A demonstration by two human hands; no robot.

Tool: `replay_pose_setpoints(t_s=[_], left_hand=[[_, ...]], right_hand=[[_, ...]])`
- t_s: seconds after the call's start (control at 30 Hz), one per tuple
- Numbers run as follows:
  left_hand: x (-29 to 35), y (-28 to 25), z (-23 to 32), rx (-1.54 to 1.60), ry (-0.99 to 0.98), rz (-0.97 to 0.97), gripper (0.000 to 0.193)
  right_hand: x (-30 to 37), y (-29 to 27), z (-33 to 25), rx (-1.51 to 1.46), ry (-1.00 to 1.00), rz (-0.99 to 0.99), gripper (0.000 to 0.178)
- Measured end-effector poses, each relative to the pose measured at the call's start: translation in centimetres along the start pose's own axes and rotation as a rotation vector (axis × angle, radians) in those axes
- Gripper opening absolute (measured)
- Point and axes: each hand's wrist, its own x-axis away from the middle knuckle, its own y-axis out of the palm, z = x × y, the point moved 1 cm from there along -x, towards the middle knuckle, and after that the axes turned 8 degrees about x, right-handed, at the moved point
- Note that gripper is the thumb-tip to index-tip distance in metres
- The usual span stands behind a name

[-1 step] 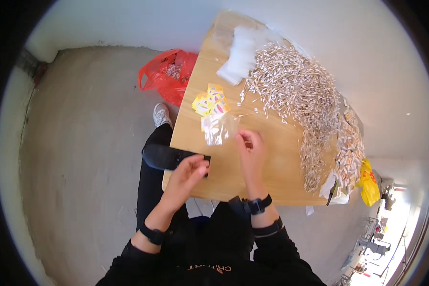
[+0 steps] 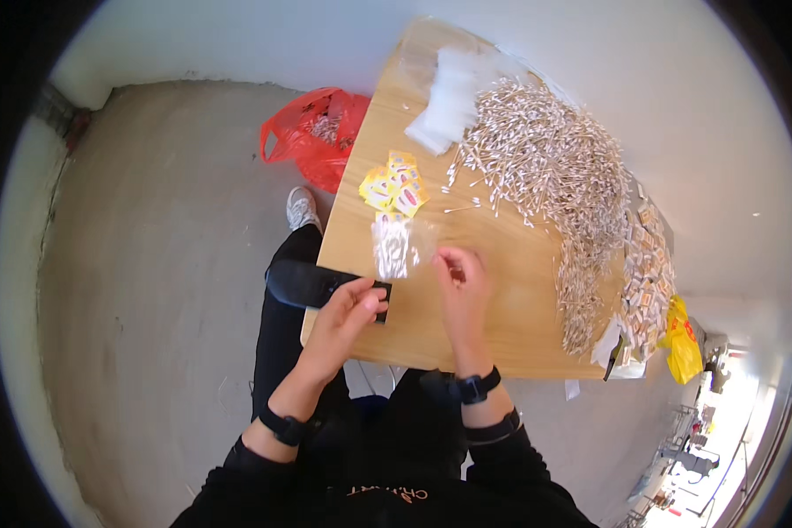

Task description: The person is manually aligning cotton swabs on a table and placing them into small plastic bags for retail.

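My right hand (image 2: 462,271) pinches the right edge of a clear plastic bag (image 2: 396,251) between thumb and fingers, a little above the wooden table. Shiny glare covers the bag, and I cannot make out whether anything is inside. My left hand (image 2: 341,321) hovers by the table's left edge with fingers loosely bent and thumb apart, nothing visible in it. Its fingertips come close to the bag's lower left corner. Partly behind that hand lies a long black device (image 2: 295,285) with a rounded end jutting past the table edge. Yellow-and-white printed cards (image 2: 396,185) lie just beyond the bag.
A big heap of cotton swabs (image 2: 546,158) covers the table's (image 2: 510,308) far right. Clear bags (image 2: 449,101) are stacked at the back. Small boxes (image 2: 647,273) pile up on the right, beside a yellow bag (image 2: 682,339). A red bag (image 2: 317,150) sits on the floor at left.
The plastic bag has shifted slightly left and toward me, and its glare has changed. Both hands keep nearly the same place and pose. The whole view has shifted a little.
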Motion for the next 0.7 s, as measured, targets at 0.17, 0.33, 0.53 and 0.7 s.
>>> replay_pose_setpoints(t_s=[0.17, 0.33, 0.53, 0.7], left_hand=[[0.0, -1.7, -0.6, 0.059, -0.002, 0.017, 0.022], [1.2, -2.0, 0.0, -0.184, 0.042, -0.009, 0.017], [3.1, 0.7, 1.6, -0.438, 0.128, -0.003, 0.008], [3.7, 2.2, 0.2, -0.640, 0.214, 0.028, 0.011]], right_hand=[[4.9, -0.6, -0.2, -0.014, -0.025, -0.023, 0.013], [6.8, -0.9, -1.2, -0.021, 0.125, -0.003, 0.016], [9.4, -0.4, -3.9, -0.208, 0.019, -0.065, 0.021], [10.3, 1.1, -4.6, -0.694, 0.267, -0.142, 0.022]])
